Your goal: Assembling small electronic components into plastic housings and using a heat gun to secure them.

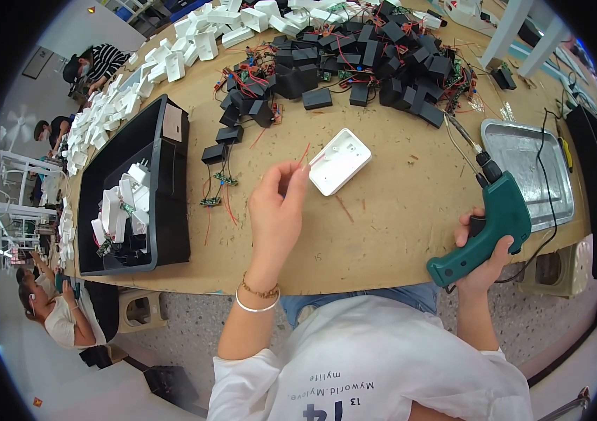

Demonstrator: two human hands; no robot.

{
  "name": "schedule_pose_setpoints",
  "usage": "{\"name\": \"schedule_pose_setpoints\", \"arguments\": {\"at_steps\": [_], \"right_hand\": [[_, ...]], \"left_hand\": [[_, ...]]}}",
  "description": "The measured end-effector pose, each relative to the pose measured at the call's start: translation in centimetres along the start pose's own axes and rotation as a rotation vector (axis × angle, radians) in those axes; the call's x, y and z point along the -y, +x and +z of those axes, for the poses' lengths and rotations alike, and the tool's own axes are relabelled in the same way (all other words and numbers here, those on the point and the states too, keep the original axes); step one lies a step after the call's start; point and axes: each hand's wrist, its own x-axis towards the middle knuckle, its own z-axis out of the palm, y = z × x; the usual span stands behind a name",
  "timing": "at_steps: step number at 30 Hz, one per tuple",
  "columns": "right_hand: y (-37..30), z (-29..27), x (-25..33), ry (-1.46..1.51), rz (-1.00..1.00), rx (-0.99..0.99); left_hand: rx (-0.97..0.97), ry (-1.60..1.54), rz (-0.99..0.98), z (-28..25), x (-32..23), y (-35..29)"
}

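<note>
My left hand is closed in a pinch beside an open white plastic case. A short red wire sticks up from its fingertips. The case lies hollow side up on the table, tilted slightly, with small posts inside it. In my right hand is a green soldering gun, gripped round its handle near the table's front edge. Its metal tip and thin feed tube point away from me, to the far left. Left of my left hand lie small green circuit boards with red wires.
A black bin with white cases and boards stands at left. Black boxes with wires heap at the back, beside piled white cases. A metal tray sits at right, a black cord across it. Other people sit far left.
</note>
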Motion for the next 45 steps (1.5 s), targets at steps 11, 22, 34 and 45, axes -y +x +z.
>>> {"name": "schedule_pose_setpoints", "arguments": {"at_steps": [11, 22, 34, 45], "right_hand": [[-1.2, -0.5, 0.2, 0.016, 0.012, 0.062], [-4.0, -2.1, 1.7, -0.221, 0.141, 0.159], [-7.3, -4.1, 3.2, -0.392, 0.214, 0.17], [-8.7, -5.1, 2.8, -0.484, 0.215, 0.229]], "left_hand": [[0.028, 0.755, 0.694, 4.7, -0.5, -2.3], [0.178, 0.738, 0.859, 5.4, -1.2, -5.1], [0.13, 0.597, 0.653, 8.2, -0.1, -5.1], [0.123, 0.716, 0.828, 8.6, -0.4, -4.9]]}}
